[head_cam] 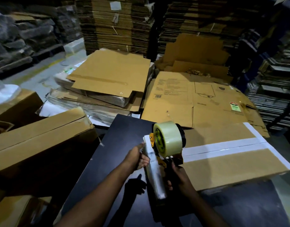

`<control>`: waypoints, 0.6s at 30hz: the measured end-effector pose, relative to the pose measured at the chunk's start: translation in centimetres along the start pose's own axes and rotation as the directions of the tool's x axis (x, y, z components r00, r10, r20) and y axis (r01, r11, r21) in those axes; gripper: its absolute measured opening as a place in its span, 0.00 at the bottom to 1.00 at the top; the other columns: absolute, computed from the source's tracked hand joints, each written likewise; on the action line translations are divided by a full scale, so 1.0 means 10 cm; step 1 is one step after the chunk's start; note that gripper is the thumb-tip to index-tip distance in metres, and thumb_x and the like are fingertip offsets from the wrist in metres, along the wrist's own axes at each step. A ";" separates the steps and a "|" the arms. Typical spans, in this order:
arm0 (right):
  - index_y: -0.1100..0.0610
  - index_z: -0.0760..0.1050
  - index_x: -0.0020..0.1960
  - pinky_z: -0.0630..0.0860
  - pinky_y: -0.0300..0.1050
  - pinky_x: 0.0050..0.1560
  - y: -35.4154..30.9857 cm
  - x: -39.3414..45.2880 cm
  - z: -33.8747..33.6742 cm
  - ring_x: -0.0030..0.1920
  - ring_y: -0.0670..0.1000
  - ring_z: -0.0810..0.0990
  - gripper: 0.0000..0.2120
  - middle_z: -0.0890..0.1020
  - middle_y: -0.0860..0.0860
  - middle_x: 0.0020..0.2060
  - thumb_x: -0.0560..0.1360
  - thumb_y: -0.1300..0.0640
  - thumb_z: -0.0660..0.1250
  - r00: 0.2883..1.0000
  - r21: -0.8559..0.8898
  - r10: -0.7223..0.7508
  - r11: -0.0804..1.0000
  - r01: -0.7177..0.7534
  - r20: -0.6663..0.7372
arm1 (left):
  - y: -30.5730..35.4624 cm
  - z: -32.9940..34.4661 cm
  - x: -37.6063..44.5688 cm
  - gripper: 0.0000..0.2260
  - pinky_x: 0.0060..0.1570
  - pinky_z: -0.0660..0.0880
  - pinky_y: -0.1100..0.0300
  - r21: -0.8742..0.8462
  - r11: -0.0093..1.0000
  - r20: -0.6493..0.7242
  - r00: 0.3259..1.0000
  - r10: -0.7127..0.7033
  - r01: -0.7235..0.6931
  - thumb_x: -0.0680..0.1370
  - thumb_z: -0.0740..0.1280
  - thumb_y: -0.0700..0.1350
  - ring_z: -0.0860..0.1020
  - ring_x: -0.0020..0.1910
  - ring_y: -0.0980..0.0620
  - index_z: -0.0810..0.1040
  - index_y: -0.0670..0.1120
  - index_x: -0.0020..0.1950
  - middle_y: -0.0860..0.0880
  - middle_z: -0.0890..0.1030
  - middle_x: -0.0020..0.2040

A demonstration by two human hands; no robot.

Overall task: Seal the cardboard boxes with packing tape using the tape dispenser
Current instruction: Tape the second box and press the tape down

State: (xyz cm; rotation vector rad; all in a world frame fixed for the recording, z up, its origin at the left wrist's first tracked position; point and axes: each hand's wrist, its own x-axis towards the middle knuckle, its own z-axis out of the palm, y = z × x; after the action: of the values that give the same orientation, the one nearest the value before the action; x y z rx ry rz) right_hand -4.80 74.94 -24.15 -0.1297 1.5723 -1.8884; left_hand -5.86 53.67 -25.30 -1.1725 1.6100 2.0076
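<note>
- Right hand (177,173) clamps the tape dispenser (168,141) handle, roll up, over the dark table (124,133).
- Left hand (139,158) pinches the loose tape strip (154,174), probably to keep it taut.
- Taped cardboard box (231,161) lies just beside, probably for another strip.

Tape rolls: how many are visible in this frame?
1. The tape roll sits on the tape dispenser held by both hands above the dark table. Others may be hidden among the cardboard.

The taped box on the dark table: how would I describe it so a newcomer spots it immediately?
Start at the dark table in front of the person. The flat cardboard box lies on its right side, just past the tape dispenser held in both hands. Only this box carries shiny tape strips along its centre seam and far edge.
</note>
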 end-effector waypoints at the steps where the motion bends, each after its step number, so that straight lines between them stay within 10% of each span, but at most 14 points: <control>1: 0.59 0.72 0.33 0.63 0.38 0.25 0.00 0.02 0.02 0.21 0.50 0.67 0.38 0.69 0.56 0.23 0.50 0.24 0.76 1.000 -0.016 -0.001 1.000 0.001 -0.006 | 0.10 -0.04 -0.05 0.30 0.23 0.72 0.66 0.016 0.997 0.092 0.993 -0.074 0.073 0.77 0.62 0.62 0.78 0.24 0.51 0.82 0.34 0.41 0.41 0.82 0.33; 9: 0.57 0.71 0.33 0.59 0.41 0.28 -0.01 0.00 0.24 0.24 0.49 0.64 0.37 0.67 0.55 0.24 0.54 0.23 0.74 0.999 -0.077 0.000 0.997 -0.003 -0.033 | 0.27 -0.11 -0.01 0.25 0.20 0.74 0.62 -0.038 0.990 0.324 0.939 -0.116 0.135 0.82 0.58 0.37 0.73 0.16 0.51 0.74 0.39 0.24 0.44 0.73 0.20; 18: 0.54 0.71 0.28 0.63 0.38 0.27 0.05 -0.17 0.29 0.21 0.49 0.66 0.33 0.68 0.55 0.23 0.58 0.23 0.73 0.998 -0.081 0.014 0.997 -0.018 -0.053 | 0.38 -0.09 0.33 0.13 0.27 0.78 0.64 0.061 0.994 0.227 0.968 -0.104 0.092 0.83 0.57 0.36 0.79 0.25 0.54 0.75 0.41 0.41 0.46 0.79 0.29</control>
State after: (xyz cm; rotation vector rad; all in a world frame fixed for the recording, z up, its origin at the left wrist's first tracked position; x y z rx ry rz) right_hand -1.92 73.38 -23.25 -0.1037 1.6820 -1.8297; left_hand -10.14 50.83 -25.25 -0.9428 1.4505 1.9484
